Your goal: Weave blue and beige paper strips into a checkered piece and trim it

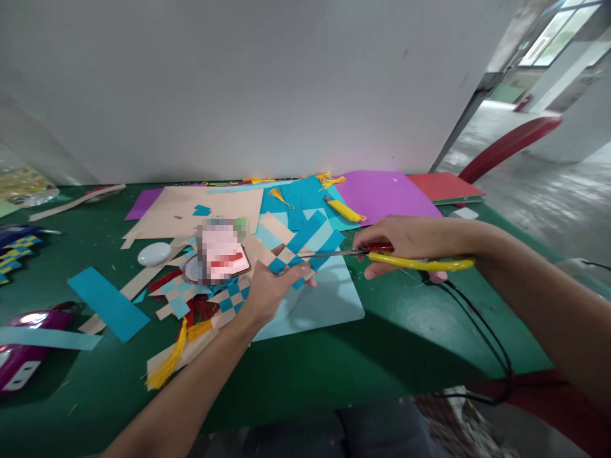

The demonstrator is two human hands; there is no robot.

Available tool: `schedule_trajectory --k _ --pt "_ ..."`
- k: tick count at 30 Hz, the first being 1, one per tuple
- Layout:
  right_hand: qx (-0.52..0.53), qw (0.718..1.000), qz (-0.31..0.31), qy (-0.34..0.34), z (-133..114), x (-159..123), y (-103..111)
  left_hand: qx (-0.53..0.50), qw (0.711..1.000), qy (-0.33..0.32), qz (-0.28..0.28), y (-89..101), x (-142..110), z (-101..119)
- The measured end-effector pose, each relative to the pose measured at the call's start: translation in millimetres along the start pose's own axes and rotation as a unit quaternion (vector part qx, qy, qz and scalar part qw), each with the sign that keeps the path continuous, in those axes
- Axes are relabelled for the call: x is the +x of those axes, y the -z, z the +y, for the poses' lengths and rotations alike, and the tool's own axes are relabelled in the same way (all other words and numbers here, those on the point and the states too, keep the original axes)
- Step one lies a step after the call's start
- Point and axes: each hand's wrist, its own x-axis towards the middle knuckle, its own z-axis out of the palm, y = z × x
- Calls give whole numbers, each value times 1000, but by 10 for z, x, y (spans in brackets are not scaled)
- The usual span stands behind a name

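Observation:
Between the fingers of my left hand is a woven paper piece of blue and peach strips, its loose ends spreading up and right. My right hand grips scissors with yellow and red handles. The scissor blades point left and lie across the blue strips near my left thumb; whether they are parted I cannot tell. Under the piece lies a pale blue sheet. Left of my left hand are other woven pieces, one with a yellow tassel, and a phone with a blurred screen.
A yellow cutter rests on blue paper behind my hands, beside a purple sheet. At left lie a blue strip, a white oval object and a shiny purple object. A black cable runs off the green table's right front.

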Motion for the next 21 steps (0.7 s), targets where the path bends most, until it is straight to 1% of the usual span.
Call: schedule_trajectory --k 6,9,14,21 --pt "0 1000 8 6 -7 -1 4 11 1000 20 14 -2 13 3" --pt "3 1000 8 9 10 7 0 18 999 27 12 -6 15 15" --pt "12 1000 8 3 -23 -13 4 13 1000 21 16 -19 16 32" --pt "19 1000 -1 16 -76 -53 29 14 1000 10 12 -3 17 15"
